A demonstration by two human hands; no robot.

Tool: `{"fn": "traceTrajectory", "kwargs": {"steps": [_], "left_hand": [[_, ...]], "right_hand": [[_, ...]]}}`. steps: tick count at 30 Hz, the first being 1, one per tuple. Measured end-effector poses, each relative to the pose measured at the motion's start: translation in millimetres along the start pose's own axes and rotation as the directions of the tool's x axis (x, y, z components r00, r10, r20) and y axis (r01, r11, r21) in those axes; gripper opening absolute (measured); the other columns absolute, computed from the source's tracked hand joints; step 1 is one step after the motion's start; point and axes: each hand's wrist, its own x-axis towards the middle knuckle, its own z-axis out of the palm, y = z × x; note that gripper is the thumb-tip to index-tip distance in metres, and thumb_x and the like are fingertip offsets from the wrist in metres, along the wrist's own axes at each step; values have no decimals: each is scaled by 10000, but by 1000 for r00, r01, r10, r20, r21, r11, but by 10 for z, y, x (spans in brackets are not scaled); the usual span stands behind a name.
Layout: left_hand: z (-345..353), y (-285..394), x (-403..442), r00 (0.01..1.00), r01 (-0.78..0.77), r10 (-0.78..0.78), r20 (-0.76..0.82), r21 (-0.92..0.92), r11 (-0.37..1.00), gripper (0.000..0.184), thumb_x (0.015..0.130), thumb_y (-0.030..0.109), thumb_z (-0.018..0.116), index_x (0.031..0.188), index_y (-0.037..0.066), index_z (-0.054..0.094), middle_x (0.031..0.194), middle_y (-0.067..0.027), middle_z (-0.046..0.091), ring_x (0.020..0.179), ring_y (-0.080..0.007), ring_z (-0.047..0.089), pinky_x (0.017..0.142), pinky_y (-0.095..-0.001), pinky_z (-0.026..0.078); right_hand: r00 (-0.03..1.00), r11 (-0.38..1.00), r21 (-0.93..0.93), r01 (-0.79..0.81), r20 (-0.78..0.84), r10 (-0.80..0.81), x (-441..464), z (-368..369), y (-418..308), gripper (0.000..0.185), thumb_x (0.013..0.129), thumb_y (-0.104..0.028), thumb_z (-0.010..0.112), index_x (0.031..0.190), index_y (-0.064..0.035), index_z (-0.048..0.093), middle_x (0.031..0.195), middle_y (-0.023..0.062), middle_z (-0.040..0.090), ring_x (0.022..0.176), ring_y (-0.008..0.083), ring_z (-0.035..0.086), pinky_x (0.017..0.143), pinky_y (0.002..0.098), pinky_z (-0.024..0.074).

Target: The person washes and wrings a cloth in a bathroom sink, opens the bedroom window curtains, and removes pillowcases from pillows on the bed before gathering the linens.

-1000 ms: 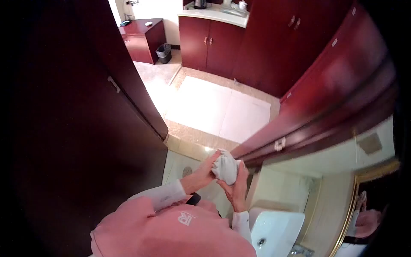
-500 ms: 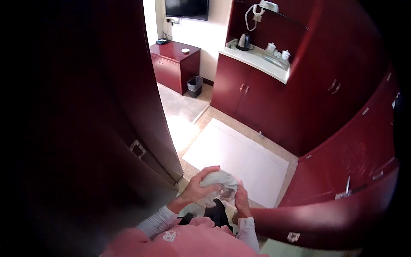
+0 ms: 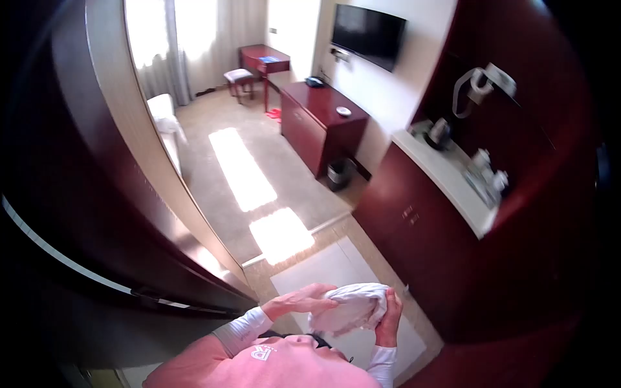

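Observation:
A crumpled, folded white cloth (image 3: 352,304) is held between both hands in front of the pink top. My left hand (image 3: 304,299) grips its left side, the fingers pressed against the folds and partly hidden by them. On the opposite side, my right hand (image 3: 389,318) has its fingers wrapped round the cloth's right edge. The lower part of the cloth hangs loosely between the hands. Beneath it, a white mat (image 3: 343,262) lies on the floor.
A dark red cabinet (image 3: 414,220) on the right carries a kettle (image 3: 440,132) and cups (image 3: 482,158). Beyond are a bin (image 3: 338,174), a low cabinet (image 3: 304,132), a wall television (image 3: 369,35) and a stool (image 3: 239,76). A dark door frame (image 3: 149,213) stands on the left.
My view has turned left and moved forward, so more of the sunlit room shows. Both hands have kept hold of the cloth, which now looks more spread between them.

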Motion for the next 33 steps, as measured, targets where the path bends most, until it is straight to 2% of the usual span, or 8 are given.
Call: {"fn": "traceTrajectory", "kwargs": {"steps": [2,4,10,13,16,25,27,33], "left_hand": [[-184,-44,337,990,-45,-12,-143,-387,921,459,888,364,534,1175,6,527,1100,-113,596,994,-254,586,850,-379,465],[-294,-285,575,957,-141,-136,-255,-823,550,503,898,405,526,1209,10,503,1151,-94,575,1017,-234,580,889,-364,461],[-968,105,723,850,-523,20,-526,-849,-76,566,847,326,601,1269,-8,423,1168,-146,559,1021,-231,585,916,-367,468],[-1380,-128,978,867,-407,-181,-464,-869,280,519,814,200,608,1248,-23,434,1143,-155,566,1015,-245,587,914,-375,471],[-1770,-159,1399,815,-434,-206,-541,-806,402,463,784,117,650,1186,-38,481,1084,-114,590,927,-189,606,820,-312,506],[-3215,140,1945,749,-271,-63,-660,-392,879,602,845,318,644,1305,12,407,1263,-106,476,1155,-200,459,986,-331,380],[-3529,267,1974,734,-171,-98,-672,-323,931,656,839,432,619,1297,9,416,1261,-107,470,1162,-210,445,990,-326,364],[-4627,11,2088,555,-95,-261,-790,-372,923,738,799,494,645,1287,-8,412,1235,-141,489,1149,-225,457,969,-296,374]], "right_hand": [[996,986,-149,69,62,-60,626,18,-31,329,920,-322,535,929,4,575,835,28,563,763,88,495,708,239,425],[988,955,-265,133,108,-108,1174,7,109,329,912,-321,554,952,5,565,847,34,567,797,90,504,732,232,430],[681,927,-359,-108,653,331,2068,635,267,857,863,-694,170,1145,5,576,1110,131,602,1033,220,546,933,355,373],[315,833,-244,-496,843,435,2327,1228,574,910,815,-753,210,1319,-22,408,1298,108,485,1152,236,490,1029,398,322],[465,833,-192,-518,754,464,2750,1485,987,873,821,-719,312,1366,-38,326,1346,107,428,1164,250,478,1024,418,349],[259,590,99,-801,946,193,4304,2525,505,817,817,-651,457,1350,-42,346,1325,100,445,1175,254,468,999,418,393],[357,571,153,-806,896,264,4463,2695,326,745,834,-545,546,1336,-29,351,1305,120,449,1137,262,490,926,424,442],[478,895,-87,-438,821,313,5834,3549,1066,516,876,-371,548,1232,-11,451,1205,125,511,1058,235,527,879,397,463]]}}
